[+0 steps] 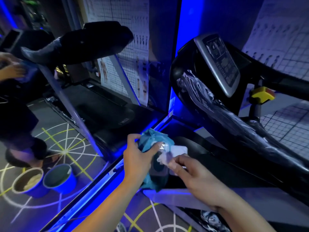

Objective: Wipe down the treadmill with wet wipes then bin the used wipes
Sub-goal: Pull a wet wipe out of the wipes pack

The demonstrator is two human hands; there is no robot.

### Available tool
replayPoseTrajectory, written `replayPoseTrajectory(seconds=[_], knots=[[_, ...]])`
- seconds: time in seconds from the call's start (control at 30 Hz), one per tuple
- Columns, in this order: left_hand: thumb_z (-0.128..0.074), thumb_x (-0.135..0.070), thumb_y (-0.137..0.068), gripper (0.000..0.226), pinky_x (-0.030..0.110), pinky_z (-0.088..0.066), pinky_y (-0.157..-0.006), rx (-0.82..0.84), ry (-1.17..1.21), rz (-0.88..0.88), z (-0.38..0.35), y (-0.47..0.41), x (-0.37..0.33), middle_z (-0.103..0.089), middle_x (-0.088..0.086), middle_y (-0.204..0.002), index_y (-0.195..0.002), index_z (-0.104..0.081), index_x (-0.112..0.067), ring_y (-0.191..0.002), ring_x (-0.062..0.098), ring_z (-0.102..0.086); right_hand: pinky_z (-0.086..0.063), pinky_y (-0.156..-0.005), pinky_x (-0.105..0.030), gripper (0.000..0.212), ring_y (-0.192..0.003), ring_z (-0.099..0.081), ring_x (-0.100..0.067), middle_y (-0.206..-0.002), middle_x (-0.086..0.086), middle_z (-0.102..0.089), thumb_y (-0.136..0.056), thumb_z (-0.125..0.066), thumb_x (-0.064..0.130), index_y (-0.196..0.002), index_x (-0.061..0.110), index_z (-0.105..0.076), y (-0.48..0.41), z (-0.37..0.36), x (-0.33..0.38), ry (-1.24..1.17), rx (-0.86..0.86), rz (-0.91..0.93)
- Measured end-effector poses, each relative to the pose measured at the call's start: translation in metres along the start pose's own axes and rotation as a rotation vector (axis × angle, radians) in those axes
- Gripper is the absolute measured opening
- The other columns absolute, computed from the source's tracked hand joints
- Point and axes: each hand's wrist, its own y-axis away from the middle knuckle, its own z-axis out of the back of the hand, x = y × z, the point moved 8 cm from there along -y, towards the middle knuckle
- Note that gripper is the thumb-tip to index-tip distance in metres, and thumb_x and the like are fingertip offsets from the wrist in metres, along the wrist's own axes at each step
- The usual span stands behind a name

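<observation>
At lower centre the wipe pack is gripped by the left hand and a wet wipe, pinched by the right hand, is best drawn slowly so one sheet alone is freed.

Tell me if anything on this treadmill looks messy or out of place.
White smeary streaks run down the treadmill's black handrail, starting beside the console. They look like residue not yet wiped off the dark surface. The left hand holds the wipe pack while the right hand pinches a wipe; nothing else stands out.
</observation>
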Motion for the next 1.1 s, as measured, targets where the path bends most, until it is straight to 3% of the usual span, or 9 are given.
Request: replayPoseTrajectory(seconds=[0.1, 0.2, 0.3, 0.47, 0.6, 0.77, 0.9, 1.0, 1.1], knots=[[-0.098, -0.031, -0.071, 0.050, 0.028, -0.050, -0.064, -0.103, 0.090, 0.104, 0.013, -0.011, 0.018, -0.070, -0.005, -0.084, -0.100, -0.058, -0.024, -0.075, 0.015, -0.065, -0.046, -0.078, -0.022, 0.021, -0.083, -0.058, -0.007, -0.088, 0.001, -0.066, -0.104, -0.053, 0.024, -0.096, 0.011, -0.068, -0.004, 0.022, 0.005, -0.208, -0.135, 0.040], [-0.101, -0.036, -0.065, 0.059, 0.042, -0.060, -0.072, -0.081, 0.299, 0.246, 0.009, -0.006, 0.033, -0.077, 0.003, -0.089, -0.105, -0.064, -0.013, -0.079, 0.023, -0.073, -0.046, -0.071, -0.040, 0.032, -0.074, -0.056, -0.028, -0.075, -0.016, -0.064, -0.107, -0.048, 0.024, -0.096, -0.003, -0.061, -0.016, 0.035, -0.001, -0.433, -0.230, -0.008], [-0.100, -0.040, -0.065, 0.067, 0.053, -0.062, -0.085, -0.022, 0.483, 0.428, -0.006, 0.008, 0.043, -0.080, 0.014, -0.097, -0.113, -0.068, -0.005, -0.087, 0.034, -0.078, -0.032, -0.056, -0.039, 0.044, -0.061, -0.045, -0.029, -0.067, -0.024, -0.058, -0.106, -0.048, 0.036, -0.091, -0.005, -0.058, -0.023, 0.030, -0.003, -0.435, -0.300, -0.044], [-0.085, -0.022, -0.087, 0.031, 0.033, -0.059, -0.063, 0.069, 0.669, 0.611, -0.032, 0.036, 0.042, -0.079, 0.015, -0.085, -0.103, -0.076, 0.003, -0.065, 0.026, -0.076, -0.047, -0.050, -0.024, 0.034, -0.045, -0.051, -0.015, -0.054, -0.006, -0.053, -0.108, -0.040, 0.012, -0.075, 0.013, -0.047, -0.025, 0.026, -0.006, -0.643, -0.460, -0.126], [-0.085, -0.023, -0.077, 0.029, 0.034, -0.060, -0.069, 0.176, 0.706, 0.597, -0.044, 0.051, 0.034, -0.076, 0.013, -0.081, -0.095, -0.078, -0.001, -0.065, 0.024, -0.072, -0.054, -0.058, -0.032, 0.033, -0.053, -0.060, -0.021, -0.061, -0.012, -0.059, -0.105, -0.051, 0.023, -0.081, 0.001, -0.053, -0.030, 0.020, -0.005, -0.819, -0.422, -0.164], [-0.082, -0.017, -0.086, 0.030, 0.036, -0.062, -0.073, 0.167, 0.653, 0.593, -0.041, 0.058, 0.038, -0.080, 0.021, -0.099, -0.109, -0.077, 0.002, -0.085, 0.033, -0.079, -0.052, -0.104, -0.047, 0.054, -0.100, -0.067, -0.045, -0.098, -0.029, -0.060, -0.086, -0.081, 0.026, -0.101, -0.018, -0.053, -0.028, 0.009, -0.008, -0.803, -0.235, -0.156], [-0.081, -0.012, -0.075, 0.034, 0.030, -0.061, -0.059, 0.209, 0.706, 0.546, -0.037, 0.056, 0.033, -0.079, 0.022, -0.098, -0.105, -0.078, 0.003, -0.077, 0.029, -0.079, -0.059, -0.090, -0.038, 0.011, -0.089, -0.067, -0.031, -0.099, -0.028, -0.067, -0.090, -0.070, 0.010, -0.096, 0.000, -0.070, -0.025, 0.012, -0.012, -0.929, -0.253, -0.165], [-0.080, -0.009, -0.078, 0.035, 0.036, -0.062, -0.070, 0.209, 0.718, 0.526, -0.034, 0.050, 0.036, -0.078, 0.024, -0.104, -0.112, -0.077, 0.003, -0.086, 0.032, -0.079, -0.061, -0.071, -0.029, 0.022, -0.076, -0.070, -0.023, -0.089, -0.023, -0.072, -0.098, -0.061, 0.015, -0.089, 0.001, -0.075, -0.024, 0.015, -0.002, -0.890, -0.245, -0.126], [-0.078, -0.010, -0.083, 0.035, 0.037, -0.061, -0.071, 0.188, 0.754, 0.523, -0.031, 0.041, 0.038, -0.078, 0.024, -0.109, -0.116, -0.076, 0.001, -0.089, 0.033, -0.079, -0.059, -0.071, -0.028, 0.036, -0.076, -0.069, -0.019, -0.088, -0.015, -0.074, -0.103, -0.053, 0.025, -0.095, 0.002, -0.079, -0.027, 0.017, 0.004, -0.811, -0.236, -0.097]])
